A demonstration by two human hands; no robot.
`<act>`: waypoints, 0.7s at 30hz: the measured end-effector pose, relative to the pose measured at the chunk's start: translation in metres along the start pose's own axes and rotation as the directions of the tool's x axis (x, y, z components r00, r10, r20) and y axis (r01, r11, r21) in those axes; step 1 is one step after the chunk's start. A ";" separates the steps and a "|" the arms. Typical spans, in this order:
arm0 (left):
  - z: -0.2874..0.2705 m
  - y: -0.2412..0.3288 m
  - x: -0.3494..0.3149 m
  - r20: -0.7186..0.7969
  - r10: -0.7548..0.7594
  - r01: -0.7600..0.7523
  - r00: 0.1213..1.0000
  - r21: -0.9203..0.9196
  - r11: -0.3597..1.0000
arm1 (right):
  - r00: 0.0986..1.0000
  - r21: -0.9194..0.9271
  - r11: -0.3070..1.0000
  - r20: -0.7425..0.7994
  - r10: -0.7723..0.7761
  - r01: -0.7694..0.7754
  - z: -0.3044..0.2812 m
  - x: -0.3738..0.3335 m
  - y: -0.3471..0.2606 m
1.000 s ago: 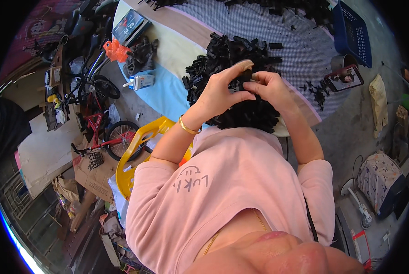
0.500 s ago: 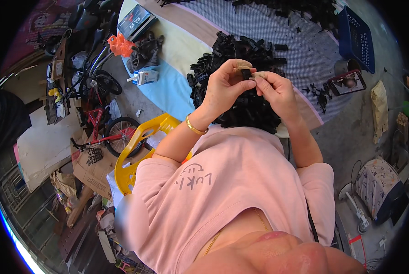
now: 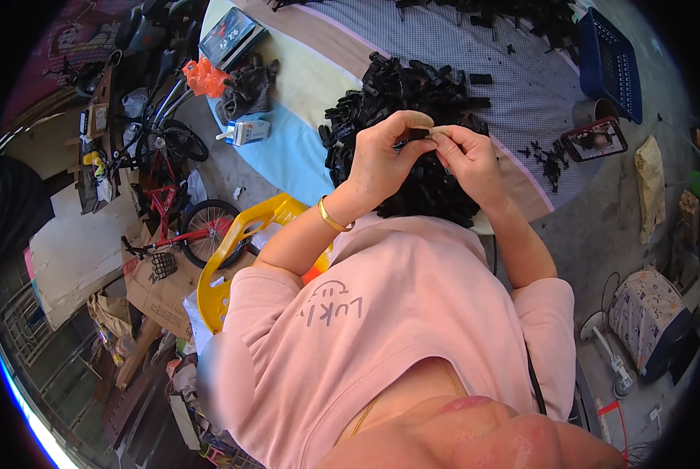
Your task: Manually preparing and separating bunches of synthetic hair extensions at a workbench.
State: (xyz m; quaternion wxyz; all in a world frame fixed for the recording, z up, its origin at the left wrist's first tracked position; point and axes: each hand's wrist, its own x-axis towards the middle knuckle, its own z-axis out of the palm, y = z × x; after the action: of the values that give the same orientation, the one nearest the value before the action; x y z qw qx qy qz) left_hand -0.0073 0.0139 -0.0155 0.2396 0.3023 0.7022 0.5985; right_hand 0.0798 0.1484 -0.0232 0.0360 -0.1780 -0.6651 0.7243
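My left hand and my right hand meet over the near part of the table, fingertips pinched together. Between them is a small black piece, mostly hidden by the fingers now, so its exact kind does not show. Beige coverings wrap some of the fingertips. Directly beneath and behind the hands lies a heap of black plastic parts, short and blocky, reaching close to my body. To the right of it, a cluster of smaller black bits is scattered on the patterned tablecloth.
A phone leans against a round metal container at the right, near a blue basket. Far left on the table are a dark box, an orange bag and a blue-white carton. A yellow chair stands left.
The black piece, visible between the fingertips before, is now mostly covered by them. My left fingers have tilted slightly and the right ones have closed in; both hands stay over the heap.
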 end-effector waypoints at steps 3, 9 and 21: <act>0.005 0.010 0.004 -0.056 0.028 -0.021 0.998 0.115 0.993 | 1.000 0.026 0.999 -0.008 -0.020 0.020 -0.008 0.000 0.000; 0.008 0.024 -0.001 0.138 0.300 -0.308 0.944 0.696 0.649 | 0.984 -0.325 0.932 -0.014 -0.177 0.163 -0.008 -0.006 -0.014; -0.036 0.014 0.018 0.609 -0.058 0.450 0.791 -0.516 0.729 | 0.958 0.178 0.981 0.262 -0.119 0.073 -0.037 -0.004 -0.019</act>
State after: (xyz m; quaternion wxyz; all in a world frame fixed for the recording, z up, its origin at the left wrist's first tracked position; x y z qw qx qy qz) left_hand -0.0434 0.0033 0.0053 0.6033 0.2580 0.3917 0.6450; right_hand 0.0913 0.1849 -0.0056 -0.0056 -0.0407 -0.6088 0.7922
